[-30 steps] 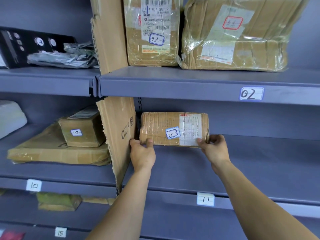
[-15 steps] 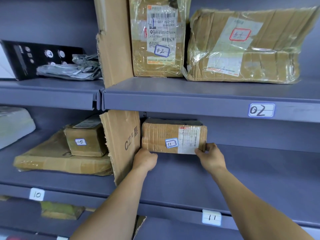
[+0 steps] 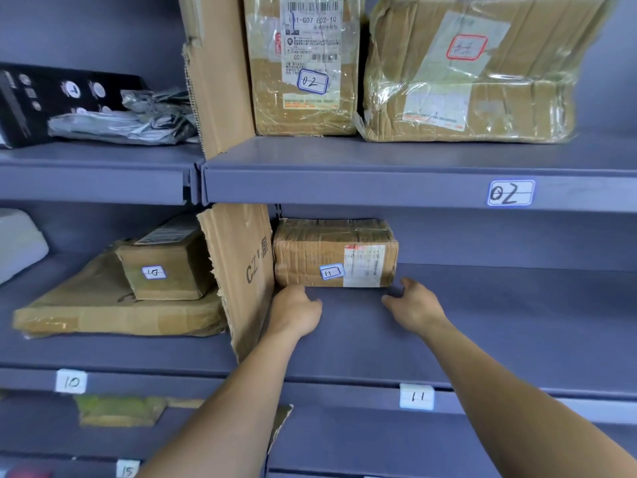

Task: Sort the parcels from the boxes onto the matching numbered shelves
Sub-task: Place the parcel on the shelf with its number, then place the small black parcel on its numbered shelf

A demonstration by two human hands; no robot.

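The parcel marked 11 (image 3: 334, 253) lies on shelf 11 (image 3: 499, 326), just beyond both sets of fingers and snug against the cardboard divider (image 3: 241, 270), probably so its label faces out. The left hand (image 3: 296, 310) reaches to its lower corner, fingers curled under, so I cannot tell their state; the right hand (image 3: 415, 307) hovers, fingers loosely spread, holding nothing

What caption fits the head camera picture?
Parcel marked 11 stands on shelf 11, left hand and right hand just in front.
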